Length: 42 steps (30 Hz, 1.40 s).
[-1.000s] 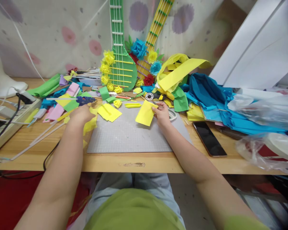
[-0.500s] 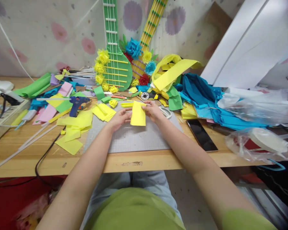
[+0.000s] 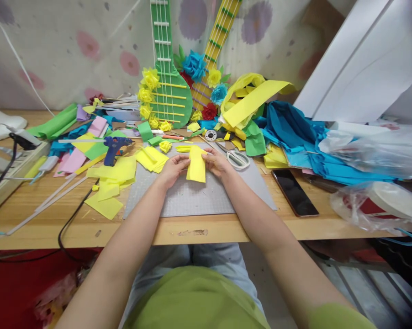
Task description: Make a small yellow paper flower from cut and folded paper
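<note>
Left hand (image 3: 172, 171) and right hand (image 3: 219, 163) pinch 1 yellow paper sheet (image 3: 196, 167), mid-frame; 1 blue glue gun (image 3: 113, 147) lies centre-left.

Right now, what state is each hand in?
Left hand: closed, holding the yellow paper by its left side.
Right hand: closed, holding the same paper by its right side.

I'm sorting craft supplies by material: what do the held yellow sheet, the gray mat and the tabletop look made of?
Yellow sheet: probably paper, perhaps crepe; matte, softly bent. Gray cutting mat: likely plastic; dull, flat, finely gridded. Tabletop: wood or wood-look laminate; smooth-looking, with visible grain.
</note>
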Available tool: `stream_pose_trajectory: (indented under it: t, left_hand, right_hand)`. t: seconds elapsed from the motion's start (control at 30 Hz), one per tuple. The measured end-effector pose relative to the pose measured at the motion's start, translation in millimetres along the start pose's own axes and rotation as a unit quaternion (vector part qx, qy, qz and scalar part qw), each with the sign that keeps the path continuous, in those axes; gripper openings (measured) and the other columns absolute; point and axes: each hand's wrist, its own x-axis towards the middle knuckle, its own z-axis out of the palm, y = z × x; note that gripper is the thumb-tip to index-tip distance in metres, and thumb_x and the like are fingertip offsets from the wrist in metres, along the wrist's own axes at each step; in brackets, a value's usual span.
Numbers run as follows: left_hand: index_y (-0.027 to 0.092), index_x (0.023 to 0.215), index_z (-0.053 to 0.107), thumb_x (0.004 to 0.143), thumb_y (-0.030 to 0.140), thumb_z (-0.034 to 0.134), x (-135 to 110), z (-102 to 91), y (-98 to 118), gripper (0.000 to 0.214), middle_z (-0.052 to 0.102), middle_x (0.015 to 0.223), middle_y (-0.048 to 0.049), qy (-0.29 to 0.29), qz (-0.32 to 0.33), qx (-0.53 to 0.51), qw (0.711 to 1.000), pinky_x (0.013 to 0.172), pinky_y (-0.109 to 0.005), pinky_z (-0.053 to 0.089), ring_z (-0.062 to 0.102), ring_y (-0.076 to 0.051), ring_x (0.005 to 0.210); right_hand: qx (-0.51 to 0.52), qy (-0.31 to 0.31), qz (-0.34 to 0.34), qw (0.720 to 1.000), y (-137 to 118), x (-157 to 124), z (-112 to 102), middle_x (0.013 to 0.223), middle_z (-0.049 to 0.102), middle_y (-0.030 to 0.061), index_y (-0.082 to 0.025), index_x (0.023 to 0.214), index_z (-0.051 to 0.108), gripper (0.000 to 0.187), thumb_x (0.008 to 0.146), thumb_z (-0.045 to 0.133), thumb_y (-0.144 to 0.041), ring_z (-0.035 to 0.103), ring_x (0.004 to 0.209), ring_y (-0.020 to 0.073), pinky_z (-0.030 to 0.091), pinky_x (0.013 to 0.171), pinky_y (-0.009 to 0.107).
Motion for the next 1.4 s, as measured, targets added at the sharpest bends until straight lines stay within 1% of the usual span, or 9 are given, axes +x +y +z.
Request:
stream_pose_trajectory:
  t: [0.2, 0.33, 0.43, 0.63, 0.73, 0.97, 1.17, 1.27, 1.4]
  left_hand:
    - [0.021, 0.083, 0.043, 0.061, 0.027, 0.066, -1.0, 13.2, -7.8, 0.032, 0.054, 0.063, 0.0064, 0.049, 0.076, 0.059, 0.994, 0.052, -0.019, 0.039, 0.051, -0.007, 0.055]
    - [0.020, 0.079, 0.045, 0.068, 0.021, 0.056, -0.2, 20.3, -13.6, 0.016, 0.051, 0.070, 0.0049, 0.044, 0.167, 0.115, 0.978, 0.060, -0.020, 0.039, 0.048, -0.007, 0.061]
    - [0.020, 0.080, 0.048, 0.070, 0.022, 0.055, -1.6, 23.3, -14.8, 0.013, 0.053, 0.081, 0.0014, 0.058, 0.197, 0.165, 0.965, 0.067, -0.024, 0.040, 0.050, -0.010, 0.069]
    - [0.020, 0.086, 0.050, 0.063, 0.033, 0.068, -11.8, 32.9, -13.2, 0.032, 0.051, 0.095, -0.0045, 0.134, 0.260, 0.314, 0.903, 0.086, -0.031, 0.038, 0.048, -0.017, 0.094]
    - [0.020, 0.088, 0.048, 0.059, 0.031, 0.070, -16.0, 37.1, -12.8, 0.038, 0.049, 0.098, -0.0059, 0.135, 0.290, 0.376, 0.870, 0.090, -0.033, 0.036, 0.046, -0.019, 0.100]
    - [0.021, 0.093, 0.046, 0.059, 0.028, 0.069, -20.5, 40.1, -12.6, 0.042, 0.047, 0.104, -0.0064, 0.134, 0.297, 0.432, 0.841, 0.089, -0.035, 0.038, 0.046, -0.021, 0.104]
    - [0.020, 0.080, 0.051, 0.064, 0.021, 0.062, -15.9, 31.3, -11.4, 0.019, 0.049, 0.100, -0.0060, 0.165, 0.271, 0.422, 0.849, 0.087, -0.034, 0.040, 0.050, -0.020, 0.099]
    - [0.019, 0.067, 0.052, 0.065, 0.028, 0.062, -8.0, 20.8, -12.4, 0.014, 0.053, 0.090, -0.0047, 0.190, 0.233, 0.376, 0.876, 0.083, -0.032, 0.041, 0.052, -0.017, 0.088]
    - [0.018, 0.061, 0.055, 0.067, 0.034, 0.059, 0.0, 11.4, -14.0, 0.018, 0.055, 0.072, -0.0005, 0.183, 0.184, 0.291, 0.921, 0.074, -0.028, 0.040, 0.050, -0.014, 0.073]
  right_hand:
    - [0.041, -0.100, 0.030, 0.994, 0.1, 0.3, -3.7, 0.074, 0.063, -0.0057, -0.020, 0.086, 0.051, 0.038, 0.055, 0.072, -0.014, 0.059, 0.065, 0.0082, 0.049, 0.065, 0.021]
    - [0.049, -0.121, 0.016, 0.991, 1.8, 1.2, -4.9, 0.075, 0.063, -0.0064, -0.021, 0.087, 0.052, 0.035, 0.057, 0.070, -0.015, 0.058, 0.064, 0.0080, 0.048, 0.065, 0.021]
    - [0.029, -0.132, 0.006, 0.991, 3.1, 2.4, -4.8, 0.079, 0.064, -0.0047, -0.021, 0.089, 0.053, 0.035, 0.057, 0.068, -0.016, 0.059, 0.070, 0.0100, 0.049, 0.069, 0.024]
    - [-0.026, -0.111, -0.025, 0.993, 7.1, 7.0, -2.2, 0.083, 0.066, -0.0007, -0.022, 0.085, 0.053, 0.029, 0.058, 0.064, -0.019, 0.061, 0.085, 0.0173, 0.050, 0.078, 0.034]
    - [-0.034, -0.100, -0.015, 0.994, 8.2, 8.1, -0.1, 0.081, 0.067, 0.0017, -0.021, 0.083, 0.055, 0.024, 0.061, 0.063, -0.026, 0.062, 0.085, 0.0206, 0.051, 0.076, 0.038]
    - [-0.052, -0.083, -0.017, 0.995, 10.0, 7.8, -0.7, 0.078, 0.067, 0.0025, -0.021, 0.085, 0.057, 0.025, 0.065, 0.063, -0.034, 0.063, 0.081, 0.0210, 0.053, 0.071, 0.038]
    - [-0.048, -0.089, -0.020, 0.995, 8.6, 6.3, -0.2, 0.078, 0.068, 0.0025, -0.021, 0.086, 0.058, 0.030, 0.062, 0.066, -0.036, 0.064, 0.079, 0.0210, 0.053, 0.070, 0.037]
    - [-0.049, -0.095, -0.021, 0.994, 7.0, 4.6, 1.3, 0.078, 0.068, 0.0026, -0.020, 0.085, 0.058, 0.031, 0.061, 0.067, -0.038, 0.063, 0.079, 0.0210, 0.053, 0.070, 0.038]
    - [-0.045, -0.093, -0.013, 0.995, 4.9, 1.5, 4.1, 0.079, 0.068, 0.0027, -0.020, 0.084, 0.058, 0.033, 0.060, 0.069, -0.039, 0.063, 0.080, 0.0212, 0.053, 0.071, 0.038]
